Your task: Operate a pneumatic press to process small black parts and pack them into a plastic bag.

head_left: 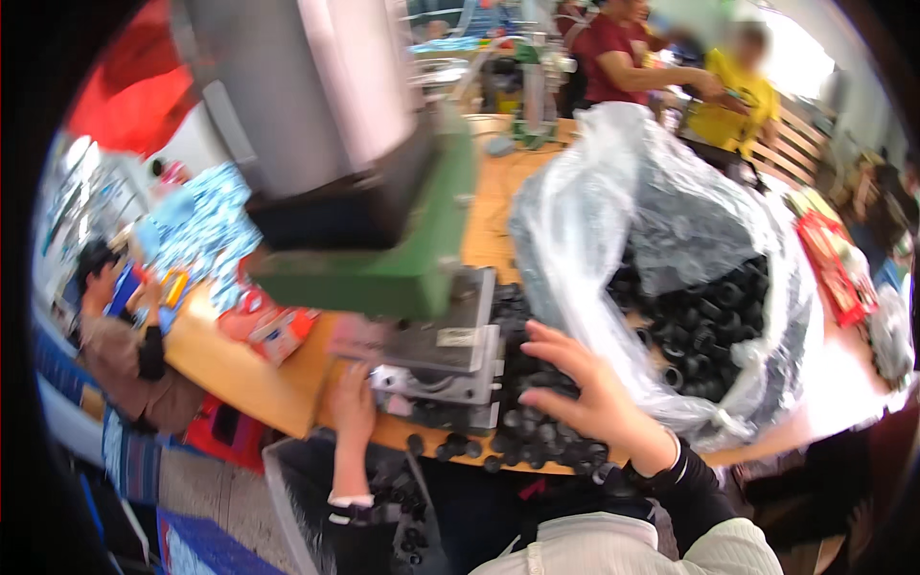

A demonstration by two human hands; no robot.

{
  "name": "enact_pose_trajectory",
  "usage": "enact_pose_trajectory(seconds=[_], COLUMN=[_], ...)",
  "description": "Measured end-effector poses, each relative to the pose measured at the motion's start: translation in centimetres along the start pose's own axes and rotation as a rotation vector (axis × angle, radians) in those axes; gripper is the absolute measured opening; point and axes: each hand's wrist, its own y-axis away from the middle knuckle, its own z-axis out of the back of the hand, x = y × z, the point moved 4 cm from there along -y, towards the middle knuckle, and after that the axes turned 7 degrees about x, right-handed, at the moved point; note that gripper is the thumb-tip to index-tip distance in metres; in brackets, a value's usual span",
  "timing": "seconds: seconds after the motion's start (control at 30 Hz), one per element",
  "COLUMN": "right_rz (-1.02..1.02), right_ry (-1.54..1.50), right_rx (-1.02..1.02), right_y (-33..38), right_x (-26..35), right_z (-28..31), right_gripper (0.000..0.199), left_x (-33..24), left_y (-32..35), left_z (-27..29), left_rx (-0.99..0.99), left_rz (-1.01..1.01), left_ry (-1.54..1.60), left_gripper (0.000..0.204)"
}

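My right hand [599, 391] is open, its fingers spread above a pile of small black ring-shaped plastic parts [551, 436] at the table's front edge. My left hand [353, 402] is at the left side of a metal fixture [436, 383], and blur hides whether its fingertips grip anything. Over the fixture stands a machine with a green body [383, 278] and a large grey cylinder [307, 86], both smeared by motion. Right of the pile, a big clear plastic bag [575, 211] gapes open, with many more of the black parts [714, 326] inside.
Below my left hand stands a clear plastic bin [297, 508] with black parts in it. A seated person [134, 355] works at the left. Two people stand at the far right, one in yellow [738, 101]. Red packages [834, 268] lie beyond the bag.
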Motion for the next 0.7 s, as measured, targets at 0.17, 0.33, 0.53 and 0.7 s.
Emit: enact_pose_trajectory(seconds=[0.17,0.33,0.53,0.7], right_rz=[-0.567,-1.072,-0.827,-0.642], right_ry=[0.356,0.959,1.039,0.76], right_rx=[-0.216,0.062,-0.057,-0.232], right_y=[5.3,7.7,6.9,7.2], right_x=[-13.2,-22.0,-23.8,-19.8], right_z=[13.8,20.9,19.6,21.3], right_gripper=[0.042,0.054,0.064,0.043], left_x=[0.6,-0.2,-6.2,-14.1], left_y=[0.0,0.3,3.3,1.8], left_z=[-0.7,-0.7,1.3,4.1], left_rx=[0.055,0.024,-0.349,-0.309], left_rz=[-0.082,-0.066,-0.179,-0.397], left_ry=[0.033,0.161,0.401,0.645], left_gripper=[0.036,0.04,0.046,0.061])
